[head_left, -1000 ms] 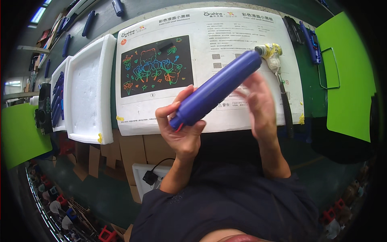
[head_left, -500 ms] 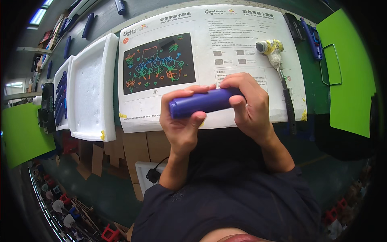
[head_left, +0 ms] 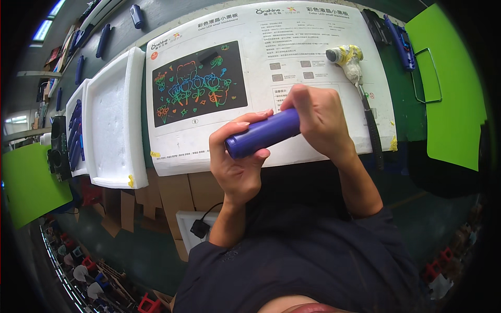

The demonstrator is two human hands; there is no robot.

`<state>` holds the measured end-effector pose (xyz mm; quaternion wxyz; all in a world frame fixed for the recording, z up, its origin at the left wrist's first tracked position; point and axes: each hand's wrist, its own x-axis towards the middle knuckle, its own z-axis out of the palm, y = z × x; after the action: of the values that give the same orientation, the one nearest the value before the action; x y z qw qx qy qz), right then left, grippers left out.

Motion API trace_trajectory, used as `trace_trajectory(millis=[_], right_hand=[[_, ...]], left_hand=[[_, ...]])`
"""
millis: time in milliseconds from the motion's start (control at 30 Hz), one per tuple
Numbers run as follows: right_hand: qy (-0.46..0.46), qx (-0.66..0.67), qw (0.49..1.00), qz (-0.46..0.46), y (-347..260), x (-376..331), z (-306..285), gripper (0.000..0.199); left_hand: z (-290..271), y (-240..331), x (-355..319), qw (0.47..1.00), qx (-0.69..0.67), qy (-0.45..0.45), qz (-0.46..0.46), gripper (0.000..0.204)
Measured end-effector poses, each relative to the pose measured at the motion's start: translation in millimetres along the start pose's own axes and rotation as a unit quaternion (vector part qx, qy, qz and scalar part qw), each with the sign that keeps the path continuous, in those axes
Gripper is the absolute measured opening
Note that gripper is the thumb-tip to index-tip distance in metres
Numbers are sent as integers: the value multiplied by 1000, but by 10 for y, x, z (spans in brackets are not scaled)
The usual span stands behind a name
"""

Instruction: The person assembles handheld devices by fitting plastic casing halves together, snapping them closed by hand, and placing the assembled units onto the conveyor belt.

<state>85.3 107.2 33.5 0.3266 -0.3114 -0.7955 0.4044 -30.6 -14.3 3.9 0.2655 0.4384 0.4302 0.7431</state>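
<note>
**benchrat:** Holding that blue cylinder (head_left: pixel 263 134) up in the air like that is making me nervous. The left hand (head_left: pixel 237 156) is curling its fingers around the near end, the right hand (head_left: pixel 318 120) is closing over the far end, and both are wrapping it fairly tight, well above the surface (head_left: pixel 402 104). It's looking like smooth, slightly glossy plastic with a rounded cap, so I'm guessing it could slip if either grip loosens

**tinkerfox:** Agreed, and if it's dropping, it's probably landing on the big white printed box (head_left: pixel 261 78) right underneath, the one with the colourful doodle picture on a black panel. Cardboard dents easily, I'd say

**benchrat:** Also worrying me: the screwdriver (head_left: pixel 360 78) with the yellow-taped head is lying just past the right hand. An elbow swing could be knocking it off

**tinkerfox:** The white foam trays (head_left: pixel 112 120) on the left are looking soft and crumbly, but they're sitting well apart from the hands
</note>
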Motion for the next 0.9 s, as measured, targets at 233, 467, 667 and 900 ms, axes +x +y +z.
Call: trace_trajectory(millis=[233, 467, 667, 900], right_hand=[[132, 311, 936, 102, 134, -250, -216, 63], [25, 419, 891, 172, 113, -328, -282, 49], [38, 429, 887, 169, 144, -264, -263, 41], [-2, 416, 900, 132, 82, -279, -251, 47]], left_hand=[[-31, -55, -70, 992, -121, 24, 19, 43], [-103, -82, -115, 998, -23, -40, 33, 42], [-107, 23, -115, 998, 54, -36, -17, 46], [-34, 146, -132, 967, 16, -21, -255, 40]])
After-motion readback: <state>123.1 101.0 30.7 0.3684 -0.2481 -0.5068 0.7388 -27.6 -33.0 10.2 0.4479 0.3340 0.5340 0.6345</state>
